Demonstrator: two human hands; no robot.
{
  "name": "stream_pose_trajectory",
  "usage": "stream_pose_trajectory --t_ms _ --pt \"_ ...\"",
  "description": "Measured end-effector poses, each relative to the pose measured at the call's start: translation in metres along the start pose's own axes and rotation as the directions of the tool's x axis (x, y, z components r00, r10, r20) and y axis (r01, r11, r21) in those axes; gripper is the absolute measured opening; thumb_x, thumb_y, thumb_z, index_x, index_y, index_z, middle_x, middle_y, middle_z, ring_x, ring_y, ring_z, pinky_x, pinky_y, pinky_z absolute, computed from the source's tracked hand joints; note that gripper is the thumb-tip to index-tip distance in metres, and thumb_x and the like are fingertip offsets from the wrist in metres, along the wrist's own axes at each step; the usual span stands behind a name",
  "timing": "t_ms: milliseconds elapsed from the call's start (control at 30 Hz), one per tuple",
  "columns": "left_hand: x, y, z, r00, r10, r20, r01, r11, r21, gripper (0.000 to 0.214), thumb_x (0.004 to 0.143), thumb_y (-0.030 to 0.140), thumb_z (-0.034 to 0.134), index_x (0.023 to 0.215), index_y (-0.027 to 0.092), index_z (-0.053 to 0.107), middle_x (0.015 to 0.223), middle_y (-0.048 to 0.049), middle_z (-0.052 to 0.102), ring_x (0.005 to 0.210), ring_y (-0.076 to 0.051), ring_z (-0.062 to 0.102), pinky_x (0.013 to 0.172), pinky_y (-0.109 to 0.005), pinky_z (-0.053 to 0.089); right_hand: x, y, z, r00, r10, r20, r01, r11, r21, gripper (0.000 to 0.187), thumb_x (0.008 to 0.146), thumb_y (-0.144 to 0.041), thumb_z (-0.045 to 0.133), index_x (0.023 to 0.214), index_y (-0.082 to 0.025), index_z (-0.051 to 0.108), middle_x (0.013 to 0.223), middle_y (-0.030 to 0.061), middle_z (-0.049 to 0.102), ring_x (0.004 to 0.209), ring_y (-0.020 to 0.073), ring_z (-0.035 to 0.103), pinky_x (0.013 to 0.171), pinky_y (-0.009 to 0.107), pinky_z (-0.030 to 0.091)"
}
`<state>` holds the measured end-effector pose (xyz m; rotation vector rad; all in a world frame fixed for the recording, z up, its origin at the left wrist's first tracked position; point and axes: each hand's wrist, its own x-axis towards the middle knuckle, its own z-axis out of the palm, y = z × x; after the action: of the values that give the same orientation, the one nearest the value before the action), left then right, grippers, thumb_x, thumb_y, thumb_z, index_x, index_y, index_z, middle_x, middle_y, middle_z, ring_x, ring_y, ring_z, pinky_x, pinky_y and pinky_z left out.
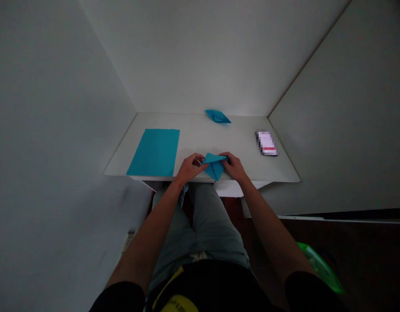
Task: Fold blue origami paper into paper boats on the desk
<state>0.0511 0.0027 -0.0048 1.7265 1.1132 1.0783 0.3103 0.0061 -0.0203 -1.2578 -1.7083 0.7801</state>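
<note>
Between my two hands, at the front edge of the white table, is a folded piece of blue paper (215, 168) with a point facing me and a flap across its top. My left hand (190, 167) pinches its left corner, fingers curled. On the opposite side my right hand (234, 165) grips the right corner, with the thumb in front and some fingers hidden behind the paper. A folded blue paper boat (218, 116) lies near the back wall. To the left rests a flat blue sheet of paper (156, 151), its lower edge along the table's front.
The white table (200, 134) is hemmed in by walls at the left, back and right. A phone (267, 143) with a lit, blurred screen lies on its right side. Down on the floor at the right is a bright green object (320, 266), partly hidden by my arm.
</note>
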Motion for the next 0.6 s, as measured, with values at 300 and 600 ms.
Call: stream_pose_trajectory --t_ms 300,600 --pt "0.0003 0.0033 -0.003 1.0 0.013 0.017 -0.014 0.999 0.048 0.032 0.097 0.051 0.071 0.103 0.02 0.077 0.097 -0.0062 0.081 0.086 -0.02 0.072 0.082 -0.035 0.059 -0.0007 0.0001 0.0016 0.999 0.038 -0.007 -0.039 0.999 -0.021 0.048 0.103 -0.069 0.055 0.093 -0.025 0.07 0.079 0.0029 0.071 0.074 0.0241 0.065 0.07 0.037 0.052" --pt "0.0008 -0.0006 0.0004 1.0 0.018 0.003 -0.018 0.997 0.08 0.03 0.097 0.049 0.074 0.103 0.02 0.077 0.097 -0.0066 0.081 0.084 -0.019 0.071 0.081 -0.034 0.06 -0.0009 0.0028 0.0003 1.0 0.028 0.01 -0.027 0.998 -0.048 0.04 0.102 -0.06 0.057 0.11 -0.025 0.075 0.089 0.0054 0.078 0.08 0.0265 0.069 0.074 0.038 0.054"
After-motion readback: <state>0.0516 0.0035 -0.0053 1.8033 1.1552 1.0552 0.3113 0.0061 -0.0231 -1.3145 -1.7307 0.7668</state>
